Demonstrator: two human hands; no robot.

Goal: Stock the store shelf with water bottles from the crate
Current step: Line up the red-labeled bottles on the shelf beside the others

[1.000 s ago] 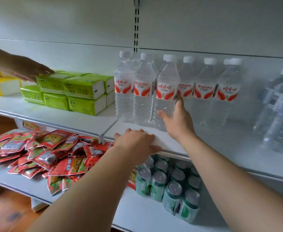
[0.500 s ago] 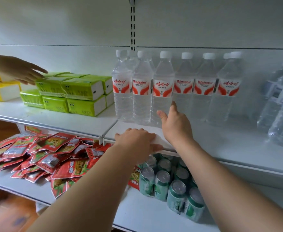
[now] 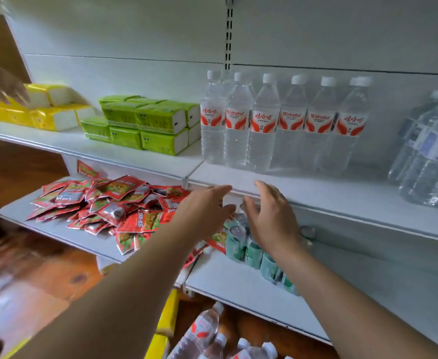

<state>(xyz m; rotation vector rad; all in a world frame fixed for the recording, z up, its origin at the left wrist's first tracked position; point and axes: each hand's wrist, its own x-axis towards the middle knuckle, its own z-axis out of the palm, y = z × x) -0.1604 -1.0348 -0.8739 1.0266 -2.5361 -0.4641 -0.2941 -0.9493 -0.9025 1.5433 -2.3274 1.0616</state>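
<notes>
While both hands hover w/ fingers loose and apart, holding nothing, the left hand [image 3: 207,206] and right hand [image 3: 272,213] face each other just below the shelf [image 3: 316,187] edge. Above and beyond them, a row of bottles [image 3: 264,120] stands upright at the shelf's back. Under the right hand: green cans [image 3: 241,244]. Left of the left hand: red packets [image 3: 109,203]. Below the arms, more bottles in the crate [image 3: 205,330].

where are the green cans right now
In the head view the green cans stand on the lower shelf, right of the red packets, partly behind the right hand.
</notes>
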